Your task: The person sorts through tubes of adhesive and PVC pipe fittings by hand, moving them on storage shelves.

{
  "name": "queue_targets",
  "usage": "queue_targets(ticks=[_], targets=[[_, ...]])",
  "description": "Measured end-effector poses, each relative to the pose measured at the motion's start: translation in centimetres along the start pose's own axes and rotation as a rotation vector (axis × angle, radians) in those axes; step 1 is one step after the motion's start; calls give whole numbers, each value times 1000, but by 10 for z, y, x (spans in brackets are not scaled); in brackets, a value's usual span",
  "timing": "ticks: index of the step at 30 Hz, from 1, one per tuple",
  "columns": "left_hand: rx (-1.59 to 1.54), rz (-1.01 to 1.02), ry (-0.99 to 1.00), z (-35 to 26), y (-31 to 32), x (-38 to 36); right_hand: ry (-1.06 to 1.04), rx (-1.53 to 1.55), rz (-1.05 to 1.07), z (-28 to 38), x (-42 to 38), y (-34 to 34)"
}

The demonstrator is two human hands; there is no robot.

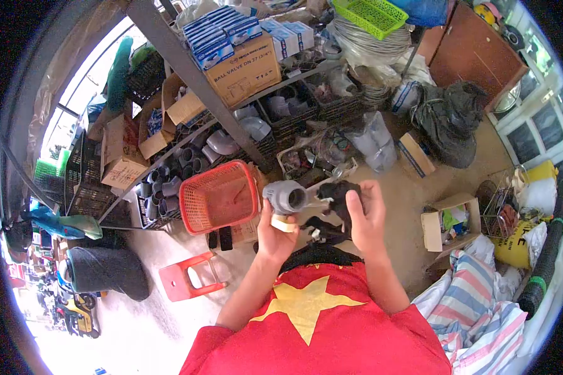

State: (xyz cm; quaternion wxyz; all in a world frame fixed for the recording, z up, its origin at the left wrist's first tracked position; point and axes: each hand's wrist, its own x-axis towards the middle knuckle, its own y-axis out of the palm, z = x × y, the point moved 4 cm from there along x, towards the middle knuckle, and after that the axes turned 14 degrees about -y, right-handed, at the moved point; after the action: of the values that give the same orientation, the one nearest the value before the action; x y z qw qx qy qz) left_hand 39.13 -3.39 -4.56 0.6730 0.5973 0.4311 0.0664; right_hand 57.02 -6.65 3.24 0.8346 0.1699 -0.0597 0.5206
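My left hand (277, 239) is closed around a grey plastic pipe fitting (286, 197), whose round open end faces right. A cream-coloured band (284, 224) shows at the fitting's lower end, against my fingers. My right hand (369, 215) is raised a little to the right of the fitting, thumb apart from the fingers. A black shape with white patches (339, 199) shows beside the right thumb and overlaps it in this view. Another black-and-white shape (322, 230) appears below, between my forearms.
A red plastic basket (182, 209) stands left of my hands, with a red stool (191, 276) below it. Shelves ahead hold crates of grey pipe fittings (181, 164) and a ball valve carton (247, 70). Rightward are an open cardboard box (433, 232) and striped sacks (472, 284).
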Motion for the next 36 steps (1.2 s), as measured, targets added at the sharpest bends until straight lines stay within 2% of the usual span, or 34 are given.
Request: queue_targets(ticks=[4, 5, 8, 15, 18, 24, 27, 30, 31, 34, 36], targets=[[38, 15, 16, -1, 0, -1, 191, 96, 118, 7, 4, 1], [43, 20, 14, 0, 1, -1, 180, 166, 125, 7, 6, 5], [47, 35, 7, 3, 2, 0, 138, 84, 300, -6, 2, 4], [45, 25, 7, 4, 4, -1, 214, 210, 98, -22, 0, 2], [48, 18, -2, 4, 3, -1, -79, -24, 190, -25, 4, -3], [47, 26, -15, 5, 2, 0, 153, 367, 58, -24, 0, 4], [39, 16, -9, 6, 3, 0, 185, 269, 79, -18, -2, 3], [52, 33, -6, 8, 4, 0, 47, 36, 200, -16, -4, 6], [62, 44, -7, 8, 4, 0, -175, -135, 260, -8, 0, 10], [106, 45, 11, 8, 3, 2, -346, -215, 314, 1, 1, 20], [148, 56, 37, 8, 2, 3, -363, -273, 252, 4, 2, 21]])
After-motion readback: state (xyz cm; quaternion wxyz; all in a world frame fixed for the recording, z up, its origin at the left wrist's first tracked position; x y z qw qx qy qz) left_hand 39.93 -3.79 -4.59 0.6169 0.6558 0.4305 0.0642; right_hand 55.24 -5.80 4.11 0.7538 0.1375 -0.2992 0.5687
